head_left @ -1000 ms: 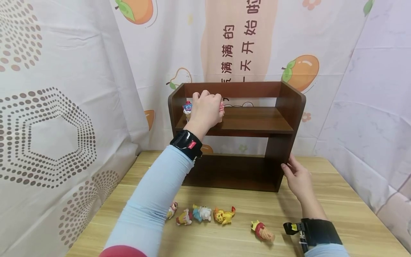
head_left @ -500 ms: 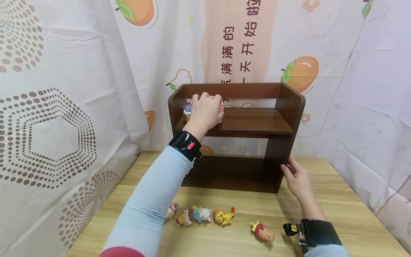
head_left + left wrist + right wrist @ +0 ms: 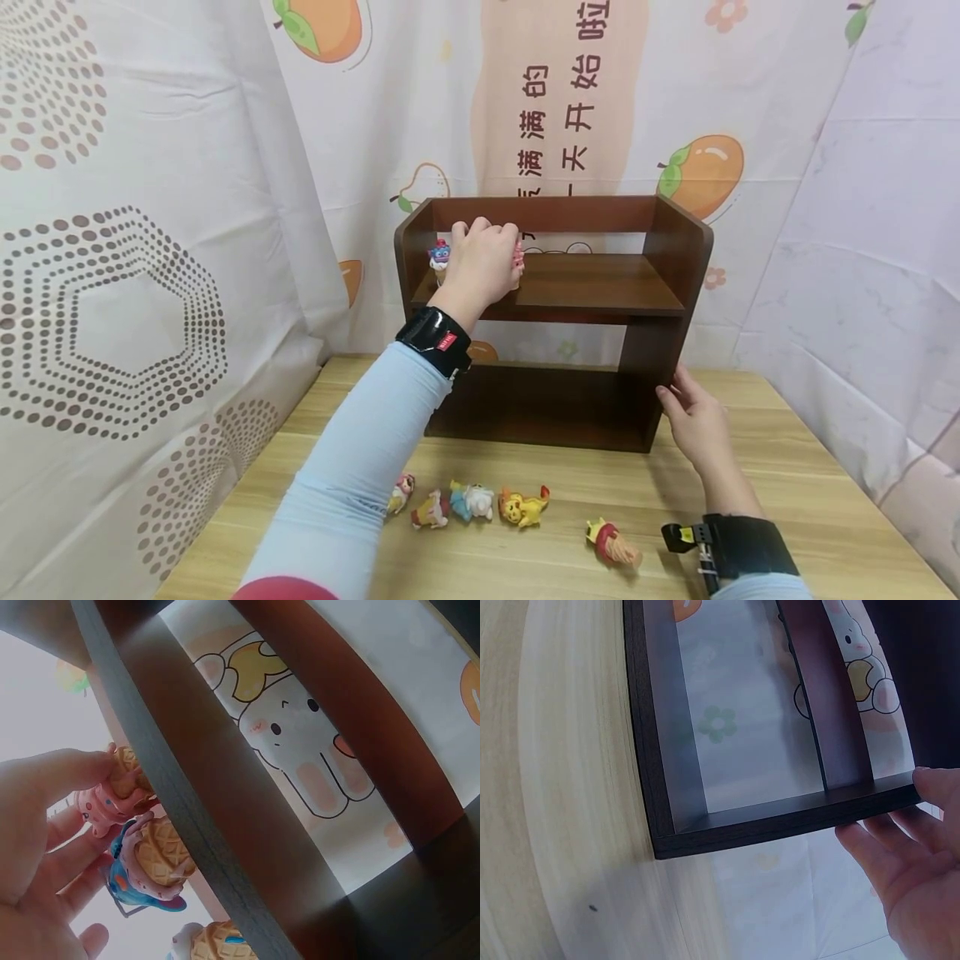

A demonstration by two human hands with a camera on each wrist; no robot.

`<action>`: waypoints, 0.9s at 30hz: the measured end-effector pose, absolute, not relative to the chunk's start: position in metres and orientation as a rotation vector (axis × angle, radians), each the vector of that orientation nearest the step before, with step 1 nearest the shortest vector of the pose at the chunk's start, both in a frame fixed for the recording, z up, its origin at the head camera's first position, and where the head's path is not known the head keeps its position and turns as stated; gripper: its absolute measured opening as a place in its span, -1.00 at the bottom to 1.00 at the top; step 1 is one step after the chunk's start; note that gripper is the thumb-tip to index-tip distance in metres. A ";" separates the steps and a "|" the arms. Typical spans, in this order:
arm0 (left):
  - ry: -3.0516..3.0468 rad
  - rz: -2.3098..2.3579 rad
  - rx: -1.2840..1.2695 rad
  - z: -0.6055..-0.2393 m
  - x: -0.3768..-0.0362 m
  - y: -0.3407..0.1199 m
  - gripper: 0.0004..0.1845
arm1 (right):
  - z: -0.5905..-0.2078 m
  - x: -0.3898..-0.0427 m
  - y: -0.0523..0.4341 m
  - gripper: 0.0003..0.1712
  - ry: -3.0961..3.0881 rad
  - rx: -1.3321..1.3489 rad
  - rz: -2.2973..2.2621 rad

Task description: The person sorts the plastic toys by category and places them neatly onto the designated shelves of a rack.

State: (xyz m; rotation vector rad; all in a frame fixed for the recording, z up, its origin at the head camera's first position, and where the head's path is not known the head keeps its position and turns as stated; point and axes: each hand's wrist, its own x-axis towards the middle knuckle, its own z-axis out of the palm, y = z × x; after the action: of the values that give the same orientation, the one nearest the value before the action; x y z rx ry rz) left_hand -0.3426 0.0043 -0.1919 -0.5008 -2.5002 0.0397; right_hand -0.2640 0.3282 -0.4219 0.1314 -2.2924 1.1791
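Observation:
My left hand [image 3: 480, 262] reaches over the upper board of a dark brown two-tier shelf [image 3: 600, 283], near its left end. Between thumb and fingers it pinches a pink ice-cream-cone figurine [image 3: 109, 802], its waffle cone at the shelf's front edge. Right beside it stands a blue ice-cream-cone figurine [image 3: 154, 862] with pink on its cone. Another cone figurine [image 3: 214, 941] shows partly at the bottom of the left wrist view. At the shelf's right side panel, my right hand [image 3: 697, 421] grips the edge, thumb on the front and fingers along the outside.
On the wooden table [image 3: 757, 467] before the shelf lie several small figurines: a yellow one [image 3: 522, 505], a white and blue one [image 3: 472, 500], and a red and tan cone-shaped one [image 3: 613, 542]. The left forearm partly covers another [image 3: 401, 493]. Printed curtains [image 3: 585, 100] hang behind.
Both hands, the shelf and the figurines keep their places. The head view has tilted very slightly, so the scene sits a little lower.

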 end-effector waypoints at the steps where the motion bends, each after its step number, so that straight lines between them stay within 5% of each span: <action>1: -2.498 0.034 -0.504 -0.192 -0.343 0.004 -0.50 | -0.422 -0.264 0.328 -0.38 -2.294 0.131 1.179; 27: -2.374 -0.126 -0.546 -0.184 -0.336 -0.009 -0.50 | -0.420 -0.264 0.326 -0.40 -2.270 0.161 1.177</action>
State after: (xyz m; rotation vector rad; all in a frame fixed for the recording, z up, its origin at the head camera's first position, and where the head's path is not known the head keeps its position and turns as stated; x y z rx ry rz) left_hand -0.3360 -0.0091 -0.1845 -0.5461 -2.3743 -0.1264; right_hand -0.2636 0.3261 -0.4205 0.1607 -2.2704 1.1769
